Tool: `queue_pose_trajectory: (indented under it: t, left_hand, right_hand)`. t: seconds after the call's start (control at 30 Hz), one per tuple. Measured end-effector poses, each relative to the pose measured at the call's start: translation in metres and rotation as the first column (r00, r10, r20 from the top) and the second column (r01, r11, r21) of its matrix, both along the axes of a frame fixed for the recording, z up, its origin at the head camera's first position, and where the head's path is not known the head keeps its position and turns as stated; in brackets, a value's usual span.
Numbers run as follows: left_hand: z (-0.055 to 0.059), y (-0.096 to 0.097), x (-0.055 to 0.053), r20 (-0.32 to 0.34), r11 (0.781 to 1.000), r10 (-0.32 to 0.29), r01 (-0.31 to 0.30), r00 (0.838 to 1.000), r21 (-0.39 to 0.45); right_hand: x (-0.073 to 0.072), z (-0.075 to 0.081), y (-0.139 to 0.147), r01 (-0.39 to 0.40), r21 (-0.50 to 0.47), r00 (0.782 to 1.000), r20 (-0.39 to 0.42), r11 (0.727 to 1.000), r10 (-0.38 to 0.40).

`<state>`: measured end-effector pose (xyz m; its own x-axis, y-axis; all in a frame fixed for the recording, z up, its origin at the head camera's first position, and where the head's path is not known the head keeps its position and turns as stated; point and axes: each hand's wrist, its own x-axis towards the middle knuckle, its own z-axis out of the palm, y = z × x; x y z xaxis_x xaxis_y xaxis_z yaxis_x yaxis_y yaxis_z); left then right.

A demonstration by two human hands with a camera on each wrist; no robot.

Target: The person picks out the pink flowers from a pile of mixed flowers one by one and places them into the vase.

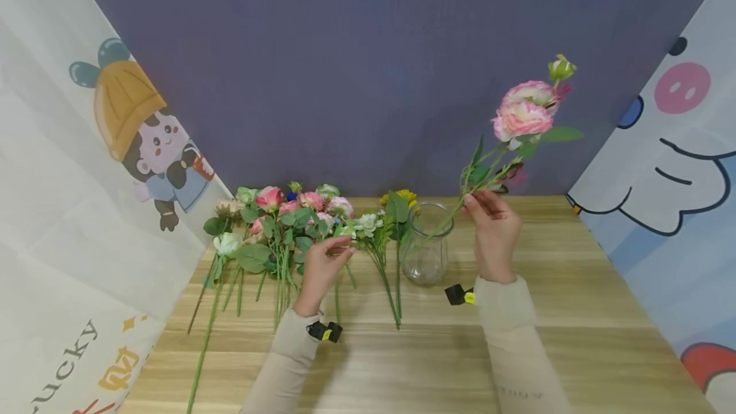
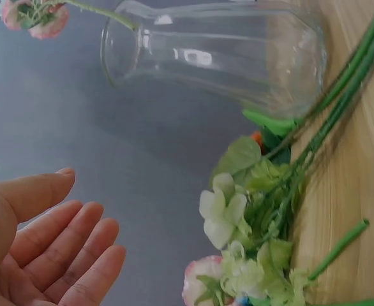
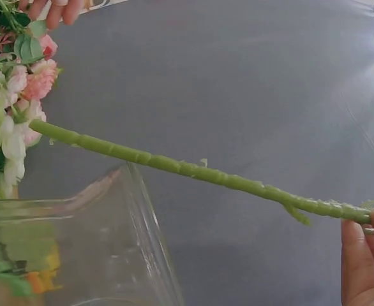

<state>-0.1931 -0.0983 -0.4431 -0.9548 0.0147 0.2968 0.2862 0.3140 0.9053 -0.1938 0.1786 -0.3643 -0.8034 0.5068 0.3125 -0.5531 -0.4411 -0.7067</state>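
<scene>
My right hand point(image 1: 496, 232) pinches the green stem point(image 3: 174, 167) of an artificial pink-and-white flower point(image 1: 524, 110), which leans up to the right. The stem's lower end lies across the mouth of a clear glass vase point(image 1: 424, 264); whether it is inside, I cannot tell. Fingers extended and thumb apart, my left hand point(image 2: 53, 245) holds nothing. It hovers near white flowers point(image 1: 368, 225) and the right side of a flower pile. The vase stands upright between the two hands.
Pink roses point(image 1: 269, 199), a white rose point(image 1: 228, 245) and other artificial flowers lie on the wooden table point(image 1: 414, 363) at left, stems toward me. A yellow flower point(image 1: 402, 197) lies behind the vase. A dark panel point(image 1: 368, 69) closes off the back; printed cloths hang on both sides.
</scene>
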Motion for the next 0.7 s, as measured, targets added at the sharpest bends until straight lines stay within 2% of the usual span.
queue_pose_trajectory:
  t: [0.03, 0.17, 0.3, 0.4, 0.6, 0.7]
  left_hand:
    - [-0.007, -0.003, -0.004, -0.006, 1.000, 0.009, -0.009, 1.000, -0.001]
    - [-0.009, -0.010, -0.004, 0.017, 0.999, 0.037, -0.036, 0.999, -0.019]
    - [-0.010, -0.016, -0.004, 0.040, 0.998, 0.058, -0.057, 0.998, -0.034]
    - [-0.011, -0.021, -0.004, 0.024, 0.996, 0.069, -0.068, 0.997, -0.063]
    - [-0.015, -0.029, -0.004, 0.048, 0.985, 0.134, -0.127, 0.990, -0.121]
    - [-0.017, -0.033, -0.005, 0.048, 0.981, 0.143, -0.135, 0.989, -0.140]
  right_hand:
    - [0.000, 0.001, 0.001, 0.002, -0.002, 1.000, 0.002, 1.000, -0.002]
    - [-0.001, 0.004, 0.004, 0.001, -0.002, 1.000, -0.004, 1.000, -0.001]
    - [-0.004, 0.007, 0.009, -0.025, -0.042, 0.997, -0.072, 0.999, 0.022]
    - [-0.007, 0.009, 0.014, -0.043, -0.074, 0.993, -0.115, 0.996, 0.034]
    - [-0.013, 0.013, 0.022, -0.024, -0.080, 0.994, -0.108, 0.996, 0.016]
    - [-0.015, 0.014, 0.025, -0.014, -0.080, 0.995, -0.100, 0.997, 0.006]
